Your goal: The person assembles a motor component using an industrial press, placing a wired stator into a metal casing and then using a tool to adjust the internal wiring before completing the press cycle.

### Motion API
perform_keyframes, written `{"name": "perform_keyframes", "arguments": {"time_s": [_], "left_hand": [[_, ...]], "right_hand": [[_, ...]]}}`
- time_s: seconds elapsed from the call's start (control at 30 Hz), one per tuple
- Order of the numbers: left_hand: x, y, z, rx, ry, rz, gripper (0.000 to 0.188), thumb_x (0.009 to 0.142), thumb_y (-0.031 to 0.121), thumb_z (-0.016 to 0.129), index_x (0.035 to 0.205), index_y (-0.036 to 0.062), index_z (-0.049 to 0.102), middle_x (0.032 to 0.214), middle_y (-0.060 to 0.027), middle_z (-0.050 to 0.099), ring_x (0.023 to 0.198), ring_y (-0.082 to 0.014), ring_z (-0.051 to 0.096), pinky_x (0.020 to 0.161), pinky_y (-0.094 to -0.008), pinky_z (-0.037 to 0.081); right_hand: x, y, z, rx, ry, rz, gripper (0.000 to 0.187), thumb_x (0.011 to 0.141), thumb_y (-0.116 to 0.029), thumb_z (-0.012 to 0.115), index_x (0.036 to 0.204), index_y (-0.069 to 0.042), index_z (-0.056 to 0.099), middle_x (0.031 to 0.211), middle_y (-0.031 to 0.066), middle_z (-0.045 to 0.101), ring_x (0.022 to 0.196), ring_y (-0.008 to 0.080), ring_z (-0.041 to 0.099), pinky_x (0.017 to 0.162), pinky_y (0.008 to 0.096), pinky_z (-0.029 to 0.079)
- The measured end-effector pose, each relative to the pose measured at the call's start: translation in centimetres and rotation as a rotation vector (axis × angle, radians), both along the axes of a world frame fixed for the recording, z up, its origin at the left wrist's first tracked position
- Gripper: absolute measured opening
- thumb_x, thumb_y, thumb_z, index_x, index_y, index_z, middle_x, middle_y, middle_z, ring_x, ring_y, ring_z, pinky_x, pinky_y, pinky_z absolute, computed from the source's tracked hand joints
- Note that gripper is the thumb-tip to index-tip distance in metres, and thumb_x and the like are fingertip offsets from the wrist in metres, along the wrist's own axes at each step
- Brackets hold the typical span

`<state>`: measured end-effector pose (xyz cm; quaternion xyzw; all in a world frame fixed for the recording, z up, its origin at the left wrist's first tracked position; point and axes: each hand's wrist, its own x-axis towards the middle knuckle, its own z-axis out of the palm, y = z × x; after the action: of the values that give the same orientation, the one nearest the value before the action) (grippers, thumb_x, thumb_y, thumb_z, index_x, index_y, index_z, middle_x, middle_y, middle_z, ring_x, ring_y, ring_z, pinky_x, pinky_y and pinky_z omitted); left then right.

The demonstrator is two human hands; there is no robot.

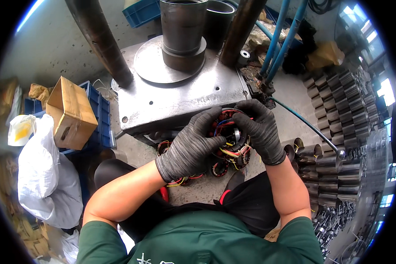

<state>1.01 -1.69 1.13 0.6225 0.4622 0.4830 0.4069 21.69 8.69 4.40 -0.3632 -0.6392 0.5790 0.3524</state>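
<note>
Both of my hands wear dark grey knit gloves. Between them is a wound motor stator (pixel 236 141), a ring with red, blue and yellow wires, in front of the press table's near edge. My left hand (pixel 193 145) wraps round its left side, thumb across the front. On the opposite side, my right hand (pixel 260 130) grips the rim with bent fingers. The gloves hide part of the ring. Below it on the floor lie more wound stators, one small ring (pixel 220 169) under the held piece and another (pixel 163 147) left of my left glove.
A steel press table (pixel 176 99) stands ahead, bearing a round plate and a metal cylinder (pixel 183 26) between two columns. Blue hoses (pixel 281 39) run at right. Stacked metal sleeves (pixel 339 110) line the right side. A cardboard box (pixel 72 115), blue crates and white sacks (pixel 39 160) sit at left.
</note>
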Motion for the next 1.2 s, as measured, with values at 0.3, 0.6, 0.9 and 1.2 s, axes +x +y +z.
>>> {"name": "perform_keyframes", "arguments": {"time_s": [0.3,0.6,0.9,1.2], "left_hand": [[-0.2,-0.2,0.5,0.17,0.1,-0.006,0.049,0.075,0.021,0.094,0.115,0.0072,0.068,0.156,-0.0255,0.04,0.141,-0.0387,0.049,0.114,-0.0465,0.047],[-1.8,-0.8,1.5,-0.08,-0.409,0.064,0.085,0.08,0.049,0.09,0.142,-0.0011,0.059,0.148,-0.0166,0.057,0.134,-0.0237,0.056,0.111,-0.0386,0.048],[-9.7,10.2,14.8,0.479,-0.125,0.456,0.032,0.093,0.002,0.079,0.12,0.0024,0.062,0.117,-0.0036,0.062,0.103,-0.0139,0.061,0.09,-0.0288,0.054],[-13.3,18.2,26.7,0.499,1.251,0.546,0.033,0.08,0.029,0.091,0.09,0.0006,0.078,0.107,-0.0192,0.067,0.106,-0.0282,0.067,0.091,-0.0349,0.056]], "right_hand": [[1.0,0.7,1.1,-0.15,0.156,-0.019,0.037,0.093,-0.031,0.082,0.113,-0.002,0.071,0.098,0.0028,0.072,0.092,0.01,0.065,0.083,0.0279,0.055],[2.1,2.2,0.6,0.104,0.097,-0.106,0.042,0.098,-0.035,0.071,0.119,0.001,0.069,0.089,0.0064,0.068,0.078,0.0142,0.064,0.075,0.0314,0.054],[1.2,0.6,0.9,0.206,-0.034,-0.035,0.046,0.099,-0.033,0.07,0.129,0.002,0.065,0.116,0.0183,0.073,0.105,0.0257,0.07,0.094,0.038,0.055],[0.0,0.6,-0.4,0.203,-0.005,0.076,0.054,0.097,-0.04,0.068,0.129,0.003,0.066,0.114,0.0235,0.073,0.107,0.0334,0.072,0.097,0.0406,0.056]]}}
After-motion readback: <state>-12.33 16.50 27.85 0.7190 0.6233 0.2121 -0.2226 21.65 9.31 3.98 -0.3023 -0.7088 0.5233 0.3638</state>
